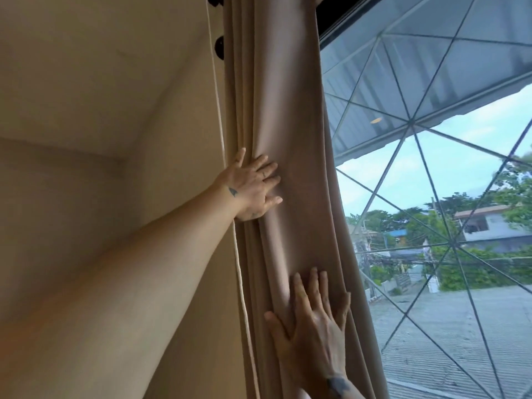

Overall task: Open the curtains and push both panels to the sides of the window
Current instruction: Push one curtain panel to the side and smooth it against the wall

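Note:
A beige curtain panel (pixel 290 116) hangs bunched in vertical folds at the left side of the window (pixel 431 182). My left hand (pixel 253 187) lies flat against the folds at mid height, fingers spread, thumb tucked into a fold near the wall. Lower down, my right hand (pixel 311 321) presses flat on the same panel with fingers pointing up. Neither hand grips the cloth. The other panel is out of view.
A beige wall (pixel 100 139) borders the curtain on the left, with a thin white cord (pixel 221 133) running down beside it. Dark rod brackets (pixel 219 48) sit near the top. Diagonal metal bars (pixel 414 131) cross the glass, with rooftops and trees outside.

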Motion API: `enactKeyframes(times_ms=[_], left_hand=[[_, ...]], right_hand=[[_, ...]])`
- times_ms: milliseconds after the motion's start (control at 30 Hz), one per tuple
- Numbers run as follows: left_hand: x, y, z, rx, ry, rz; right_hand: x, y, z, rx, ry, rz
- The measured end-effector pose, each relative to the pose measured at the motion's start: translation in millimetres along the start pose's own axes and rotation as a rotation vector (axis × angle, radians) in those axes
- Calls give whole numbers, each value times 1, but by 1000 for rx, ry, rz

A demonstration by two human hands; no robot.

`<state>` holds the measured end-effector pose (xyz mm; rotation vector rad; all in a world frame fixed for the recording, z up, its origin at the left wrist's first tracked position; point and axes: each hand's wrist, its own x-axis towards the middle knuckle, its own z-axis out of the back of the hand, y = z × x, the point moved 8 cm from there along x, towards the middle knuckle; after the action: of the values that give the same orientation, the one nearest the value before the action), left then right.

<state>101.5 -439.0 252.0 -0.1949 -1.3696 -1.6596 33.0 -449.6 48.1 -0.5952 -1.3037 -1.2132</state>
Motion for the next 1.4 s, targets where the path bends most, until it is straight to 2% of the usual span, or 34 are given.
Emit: enactKeyframes(times_ms=[133,233,367,533,633,833,967,1133,1300,1400], left_hand=[[30,3,22,31,-49,56],[47,7,26,-13,-70,74],[57,18,12,-68,-23,133],[57,38,-10,-87,10,192],[52,45,-22,-98,29,215],[48,37,-20,-143,8,203],[36,29,-15,-174,21,167],[5,11,-18,-205,29,100],[-33,-35,-27,-338,-15,-12],[-55,-70,-29,-425,-57,-71]], right_hand=[[5,-10,6,-52,-33,15],[6,-18,-2,11,-21,44],[11,-19,-8,120,-39,70],[20,-7,-9,82,-160,172],[22,-5,-6,75,-209,171],[16,-16,-19,205,-81,101],[5,-4,-12,-3,37,100],[-30,1,-13,46,289,78],[-69,-11,7,50,364,91],[-92,-34,29,-40,436,35]])
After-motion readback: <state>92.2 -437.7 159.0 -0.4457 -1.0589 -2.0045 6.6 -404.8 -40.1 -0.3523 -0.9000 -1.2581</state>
